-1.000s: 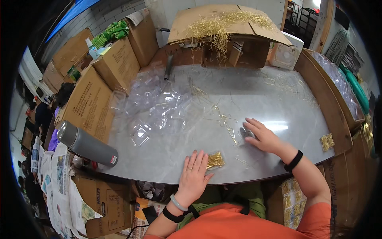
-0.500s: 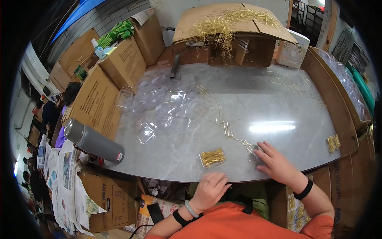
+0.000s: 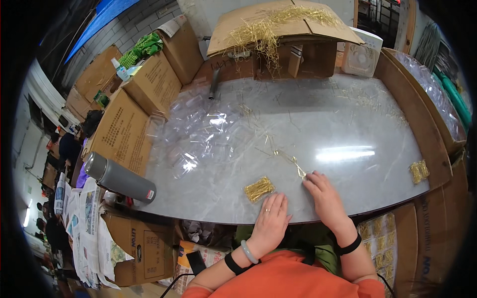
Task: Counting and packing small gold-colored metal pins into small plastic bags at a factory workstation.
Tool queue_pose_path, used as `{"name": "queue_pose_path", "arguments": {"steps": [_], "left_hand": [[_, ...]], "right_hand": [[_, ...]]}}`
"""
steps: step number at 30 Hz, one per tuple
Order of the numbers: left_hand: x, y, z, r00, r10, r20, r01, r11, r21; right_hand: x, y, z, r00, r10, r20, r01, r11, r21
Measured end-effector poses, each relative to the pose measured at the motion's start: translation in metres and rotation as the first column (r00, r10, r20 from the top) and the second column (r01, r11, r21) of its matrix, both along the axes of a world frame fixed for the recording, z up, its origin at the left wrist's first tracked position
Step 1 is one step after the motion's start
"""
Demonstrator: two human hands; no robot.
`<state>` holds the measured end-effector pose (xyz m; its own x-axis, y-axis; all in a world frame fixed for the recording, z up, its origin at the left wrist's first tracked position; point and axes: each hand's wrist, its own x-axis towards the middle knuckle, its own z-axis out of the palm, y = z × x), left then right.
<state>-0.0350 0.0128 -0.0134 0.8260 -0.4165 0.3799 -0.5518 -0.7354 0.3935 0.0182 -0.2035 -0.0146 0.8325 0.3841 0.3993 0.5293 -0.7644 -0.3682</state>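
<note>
A clear plastic case packed with thin gold wire pins [image 3: 259, 189] lies near the table's front edge. Just to its right, my left hand [image 3: 271, 218] rests low over the edge with its fingers stretched forward, nothing visible in them. My right hand [image 3: 323, 197] is over the tabletop, fingers extended and palm down. Its fingertips touch the near end of a short trail of loose gold wire pins [image 3: 297, 168]. What lies under the right palm is hidden.
Empty clear plastic cases [image 3: 208, 126] are heaped at left. A grey bottle [image 3: 121, 179] stands at the left edge. A second gold bundle [image 3: 419, 171] lies far right. Gold wire hangs off a cardboard box [image 3: 294, 62] at the back, beside a white fan [image 3: 361, 55].
My left hand has moved forward onto the table edge beside the filled case. My right hand has shifted left; the clear case seen under its fingers no longer shows. The view has tilted slightly.
</note>
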Motion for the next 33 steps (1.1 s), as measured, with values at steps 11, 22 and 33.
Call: {"name": "queue_pose_path", "arguments": {"steps": [11,22,33], "left_hand": [[0.014,-0.018,0.008,0.991,0.085,-0.103,-0.083,0.996,0.028],[0.034,-0.007,-0.008,0.993,-0.091,-0.075,0.089,0.996,-0.027],[0.022,-0.02,-0.002,0.984,-0.059,-0.165,0.078,0.991,0.11]], "right_hand": [[-0.044,-0.011,0.024,0.955,-0.277,0.109,0.271,0.96,0.066],[-0.024,0.02,0.035,0.995,0.076,-0.058,-0.057,0.958,0.281],[0.072,0.082,0.06,0.807,0.589,-0.039,-0.538,0.706,-0.461]]}}
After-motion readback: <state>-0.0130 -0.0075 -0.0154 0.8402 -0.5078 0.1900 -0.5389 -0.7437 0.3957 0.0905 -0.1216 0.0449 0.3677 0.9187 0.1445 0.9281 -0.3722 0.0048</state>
